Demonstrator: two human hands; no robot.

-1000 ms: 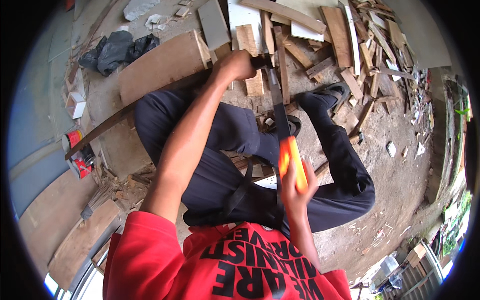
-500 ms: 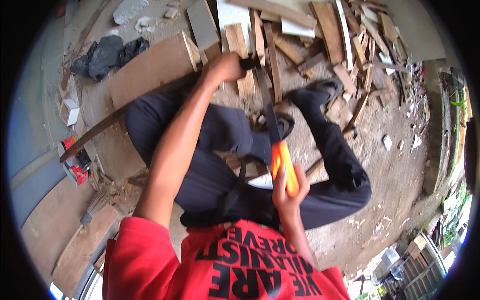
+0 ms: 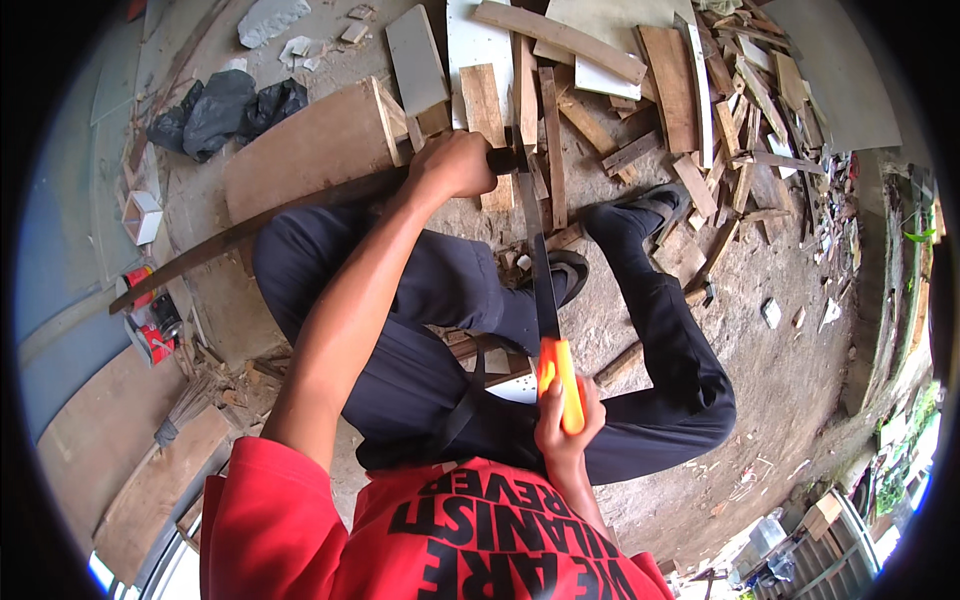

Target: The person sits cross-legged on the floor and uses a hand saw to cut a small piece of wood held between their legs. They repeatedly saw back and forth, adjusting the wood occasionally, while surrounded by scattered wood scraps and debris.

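A long dark wood strip (image 3: pixel 205 250) runs from the far left across my raised left thigh. My left hand (image 3: pixel 452 165) is closed around it close to its right end. In front of my waist, my right hand (image 3: pixel 562 432) is wrapped around the orange and yellow handle of a hand saw (image 3: pixel 543 280). The saw's dark blade points away from me, and its far part crosses the strip's end (image 3: pixel 503 160) just right of my left fist. How deep the teeth sit in the wood cannot be made out.
Several wood offcuts (image 3: pixel 668 90) are piled at the far right. A wooden box or board piece (image 3: pixel 310 150) lies beyond my left knee, near a black plastic bag (image 3: pixel 222 112). Red cans (image 3: pixel 155 325) stand at left. A hammer-like tool (image 3: pixel 708 292) lies beside my right leg.
My right hand has drawn the saw back toward my body. My left hand keeps its hold on the wood strip, and the whole view has shifted slightly.
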